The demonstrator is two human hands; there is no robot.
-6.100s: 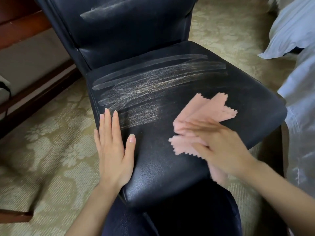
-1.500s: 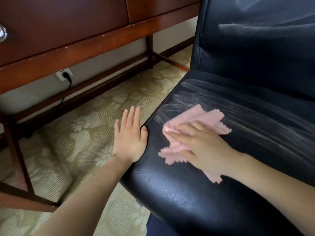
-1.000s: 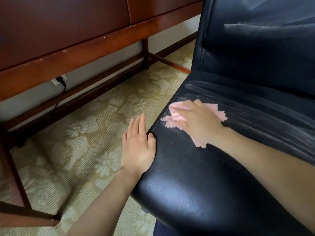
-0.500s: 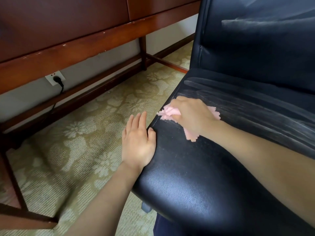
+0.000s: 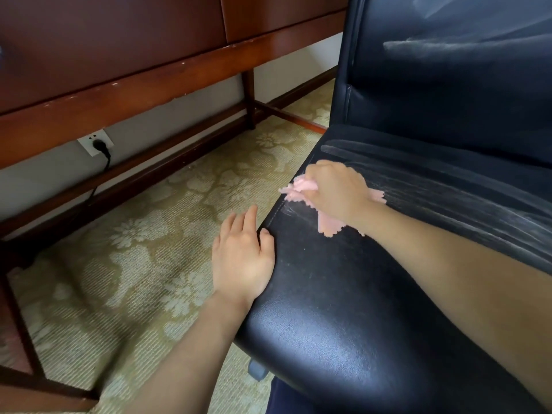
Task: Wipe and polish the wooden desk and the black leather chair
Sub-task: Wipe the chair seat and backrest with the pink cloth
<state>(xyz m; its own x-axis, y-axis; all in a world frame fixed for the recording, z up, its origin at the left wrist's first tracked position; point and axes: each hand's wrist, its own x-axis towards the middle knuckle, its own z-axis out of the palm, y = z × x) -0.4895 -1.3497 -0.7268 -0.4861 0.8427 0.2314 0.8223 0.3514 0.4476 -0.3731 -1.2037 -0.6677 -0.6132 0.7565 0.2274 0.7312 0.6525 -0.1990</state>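
Note:
The black leather chair (image 5: 343, 309) fills the right side, its seat streaked with pale wipe marks toward the back. My right hand (image 5: 334, 192) grips a bunched pink cloth (image 5: 328, 225) at the seat's left edge, fingers curled over it. My left hand (image 5: 242, 258) rests flat against the seat's left side, fingers straight and thumb on the leather. The wooden desk (image 5: 149, 82) runs across the upper left, seen from below its drawer fronts.
Patterned beige carpet (image 5: 149, 249) covers the floor between desk and chair. A wall socket with a black plug and cable (image 5: 100, 144) sits under the desk. Desk legs and low cross rails (image 5: 179, 162) stand at the left and centre. A chair caster (image 5: 258, 370) shows below the seat.
My right hand has carried the cloth leftward across the seat to its left edge, bunching it tighter. My left hand has stayed on the seat's side.

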